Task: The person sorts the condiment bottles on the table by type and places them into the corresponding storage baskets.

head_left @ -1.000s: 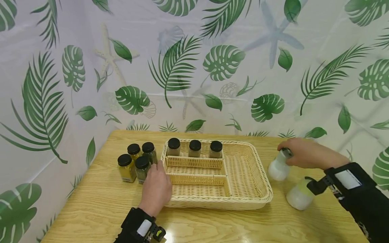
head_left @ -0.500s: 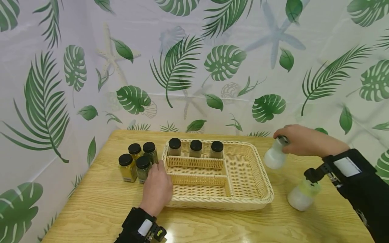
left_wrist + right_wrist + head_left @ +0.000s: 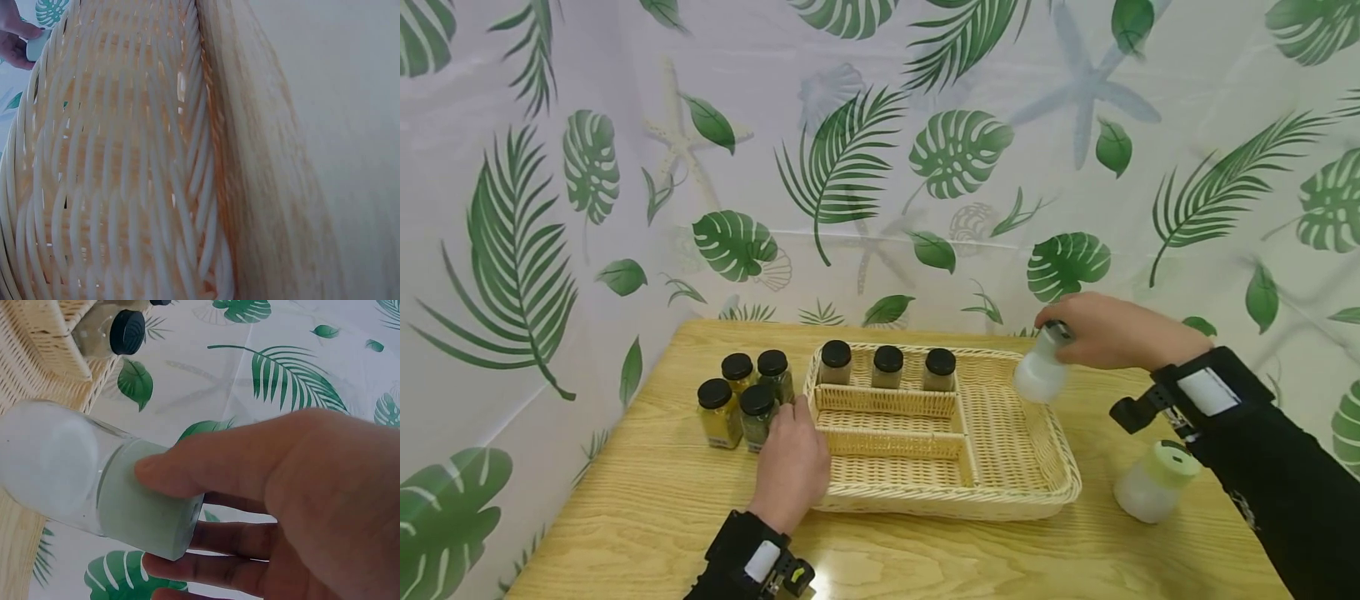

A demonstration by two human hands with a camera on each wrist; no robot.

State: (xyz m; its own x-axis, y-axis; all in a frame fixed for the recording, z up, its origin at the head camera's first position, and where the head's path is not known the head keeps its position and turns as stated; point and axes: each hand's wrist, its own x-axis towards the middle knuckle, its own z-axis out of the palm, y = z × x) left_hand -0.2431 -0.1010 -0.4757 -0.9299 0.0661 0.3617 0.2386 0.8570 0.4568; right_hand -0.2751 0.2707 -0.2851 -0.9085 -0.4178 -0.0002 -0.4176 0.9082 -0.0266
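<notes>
My right hand (image 3: pixel 1105 329) pinches a clear seasoning jar (image 3: pixel 1040 377) by its pale green lid (image 3: pixel 145 499), thumb on one side and fingers on the other. White contents show inside the tilted jar, which hangs over the right rim of the wicker basket (image 3: pixel 951 497). At the basket's left front corner rests my left hand (image 3: pixel 793 462); its fingertips are hidden, so their curl is unclear. The left wrist view is filled by the woven wall (image 3: pixel 112 162). Three black-lidded jars, among them a middle one (image 3: pixel 887 367), stand in the basket's back compartment.
Left of the basket stand several black-lidded spice jars, including a yellow one (image 3: pixel 721 417) and a dark one (image 3: pixel 757 419) close to my left hand. Another seasoning jar (image 3: pixel 1153 483) with a pale green lid is on the table (image 3: pixel 925 558) at right. A leaf-print sheet (image 3: pixel 865 167) hangs behind.
My right hand has carried the seasoning jar left and up, from the table's right side to above the basket's right rim. My left hand stays at the basket corner.
</notes>
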